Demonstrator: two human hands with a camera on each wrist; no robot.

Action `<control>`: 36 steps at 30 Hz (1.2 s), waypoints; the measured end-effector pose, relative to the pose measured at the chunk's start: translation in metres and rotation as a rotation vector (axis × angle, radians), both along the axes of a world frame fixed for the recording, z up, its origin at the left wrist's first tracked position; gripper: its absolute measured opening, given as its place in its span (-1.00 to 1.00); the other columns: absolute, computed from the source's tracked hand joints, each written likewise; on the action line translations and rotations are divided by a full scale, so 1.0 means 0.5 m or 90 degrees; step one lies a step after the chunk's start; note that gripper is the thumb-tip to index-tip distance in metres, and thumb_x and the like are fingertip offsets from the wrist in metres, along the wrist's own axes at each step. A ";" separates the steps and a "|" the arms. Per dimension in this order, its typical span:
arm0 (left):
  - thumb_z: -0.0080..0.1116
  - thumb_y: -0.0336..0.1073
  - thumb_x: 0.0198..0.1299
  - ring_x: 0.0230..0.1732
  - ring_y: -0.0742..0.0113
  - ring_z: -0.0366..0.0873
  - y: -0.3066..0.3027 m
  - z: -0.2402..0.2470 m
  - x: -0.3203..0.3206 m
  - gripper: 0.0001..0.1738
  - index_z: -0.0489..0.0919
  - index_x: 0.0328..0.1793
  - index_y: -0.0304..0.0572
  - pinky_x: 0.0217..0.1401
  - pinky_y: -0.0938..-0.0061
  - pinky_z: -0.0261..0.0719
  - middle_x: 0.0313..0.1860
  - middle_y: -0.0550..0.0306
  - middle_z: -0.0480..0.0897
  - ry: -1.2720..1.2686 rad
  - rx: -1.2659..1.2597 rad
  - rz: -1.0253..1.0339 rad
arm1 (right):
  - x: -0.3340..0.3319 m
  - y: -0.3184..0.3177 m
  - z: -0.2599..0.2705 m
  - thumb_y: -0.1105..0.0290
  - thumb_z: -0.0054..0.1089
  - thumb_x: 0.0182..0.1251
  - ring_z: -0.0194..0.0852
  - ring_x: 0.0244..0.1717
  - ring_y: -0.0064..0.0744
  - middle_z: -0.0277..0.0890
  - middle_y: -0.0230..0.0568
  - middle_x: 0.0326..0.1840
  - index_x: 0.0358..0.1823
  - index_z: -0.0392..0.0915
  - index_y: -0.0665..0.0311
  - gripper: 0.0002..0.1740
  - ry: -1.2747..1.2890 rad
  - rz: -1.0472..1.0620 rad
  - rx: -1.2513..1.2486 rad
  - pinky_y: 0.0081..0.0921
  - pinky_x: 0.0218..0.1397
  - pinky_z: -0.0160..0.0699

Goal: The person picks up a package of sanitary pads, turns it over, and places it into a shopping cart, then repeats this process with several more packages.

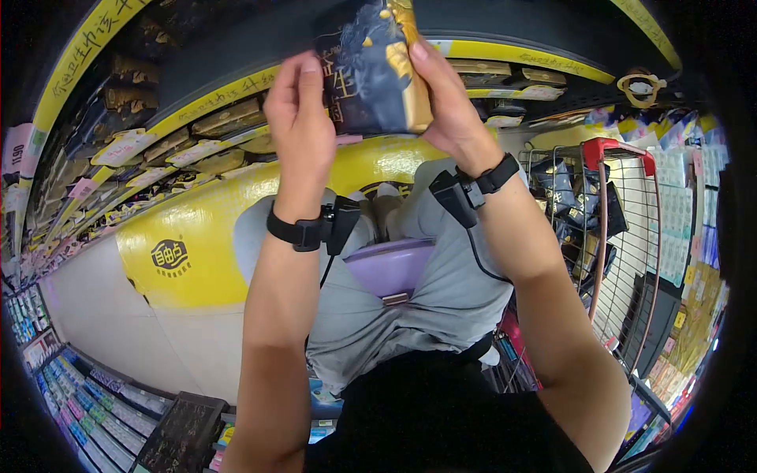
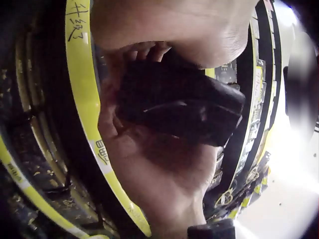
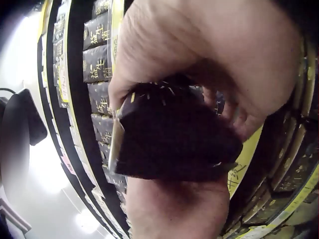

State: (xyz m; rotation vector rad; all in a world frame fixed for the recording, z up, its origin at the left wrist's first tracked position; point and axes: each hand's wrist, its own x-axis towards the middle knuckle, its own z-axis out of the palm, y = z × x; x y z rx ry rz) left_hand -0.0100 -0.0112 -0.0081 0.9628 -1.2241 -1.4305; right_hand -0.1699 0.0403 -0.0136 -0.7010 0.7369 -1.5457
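A dark blue and gold pack of sanitary pads (image 1: 374,75) is held up between both hands in front of the shelf, its printed face tilted towards me. My right hand (image 1: 451,106) grips its right edge, the thumb lying on the gold side. At the left edge my left hand (image 1: 303,114) holds it with the thumb upright beside it. From the left wrist, the dark end of the pack (image 2: 184,102) shows between the two palms. In the right wrist view, curled fingers (image 3: 232,112) of the right hand reach around the pack (image 3: 174,137).
Shelves with yellow label strips (image 1: 213,102) carry rows of similar dark packs (image 3: 97,64). On the right stands a wire shopping cart (image 1: 631,236) with several dark packs (image 1: 579,193) inside. Below the hands are a purple stool (image 1: 390,268) and a yellow floor panel (image 1: 185,264).
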 end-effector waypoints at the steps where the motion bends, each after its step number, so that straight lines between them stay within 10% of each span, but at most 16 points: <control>1: -0.05 -0.05 0.58 0.11 0.43 0.53 0.008 0.008 -0.003 -0.49 0.52 0.30 -0.42 0.22 0.51 0.47 0.12 0.08 0.63 0.015 0.046 -0.022 | 0.005 0.004 -0.006 0.21 0.24 0.47 0.53 0.23 -0.44 0.50 -0.18 0.24 0.36 0.30 0.30 -0.44 -0.003 0.049 -0.004 -0.40 0.29 0.56; 4: -0.06 0.03 0.57 0.13 0.44 0.52 0.015 -0.011 -0.005 -0.40 0.49 0.33 -0.45 0.23 0.50 0.48 0.12 0.08 0.63 0.043 -0.106 -0.139 | 0.024 0.017 -0.017 0.16 0.27 0.43 0.45 0.29 -0.41 0.47 -0.19 0.30 0.46 0.26 0.34 -0.30 0.032 0.119 -0.005 -0.37 0.37 0.44; 5: 0.24 -0.06 0.41 -0.03 0.46 0.57 0.014 -0.011 -0.011 -0.41 0.48 0.30 -0.48 0.07 0.52 0.56 0.06 0.03 0.65 0.154 -0.077 -0.145 | 0.031 0.019 -0.012 0.15 0.26 0.44 0.46 0.29 -0.41 0.47 -0.19 0.30 0.46 0.26 0.34 -0.31 0.016 0.118 -0.001 -0.37 0.36 0.45; 12: 0.61 -0.02 0.01 0.20 0.22 0.47 0.002 -0.018 -0.007 -0.11 0.44 0.33 -0.42 0.23 0.38 0.49 0.15 -0.02 0.49 -0.169 -0.319 -0.065 | 0.025 0.005 -0.018 0.12 0.11 0.53 0.48 0.27 -0.40 0.50 -0.23 0.28 0.45 0.26 0.34 -0.38 0.062 0.072 0.030 -0.32 0.38 0.45; 18: 0.56 -0.06 0.09 0.22 0.19 0.44 -0.002 0.001 0.012 -0.19 0.40 0.34 -0.31 0.14 0.31 0.52 0.16 -0.03 0.48 -0.117 -0.268 0.037 | 0.012 -0.019 -0.037 -0.04 -0.15 0.61 0.54 0.12 -0.42 0.59 -0.31 0.18 0.32 0.40 0.15 -0.49 -0.039 -0.027 0.001 -0.34 0.21 0.45; 26: 0.13 -0.43 0.43 0.03 0.41 0.59 -0.023 -0.004 0.019 -0.76 0.53 0.16 -0.34 0.09 0.52 0.53 0.00 0.08 0.66 0.047 -0.248 0.068 | 0.001 -0.027 -0.030 0.45 0.11 0.53 0.54 -0.03 -0.59 0.59 -0.43 0.04 0.32 0.39 0.19 -0.62 0.018 -0.127 -0.054 -0.52 0.01 0.46; 33: -0.18 0.05 0.58 0.01 0.32 0.58 -0.018 -0.016 0.031 -0.42 0.63 0.12 -0.37 0.15 0.39 0.51 -0.02 0.10 0.69 0.004 -0.101 -0.133 | 0.003 -0.007 -0.027 0.17 0.57 0.18 0.45 0.27 -0.36 0.39 -0.06 0.32 0.49 0.11 0.45 0.01 0.136 0.038 -0.019 -0.39 0.34 0.48; 36: 0.24 0.24 0.29 0.03 0.15 0.55 0.000 -0.021 0.020 -0.30 0.62 0.13 -0.35 0.21 0.29 0.49 0.03 -0.07 0.61 -0.146 -0.265 -0.227 | 0.018 0.012 -0.015 0.07 0.47 0.27 0.44 0.26 -0.42 0.42 -0.12 0.32 0.53 0.11 0.36 -0.03 0.137 0.081 0.036 -0.42 0.27 0.52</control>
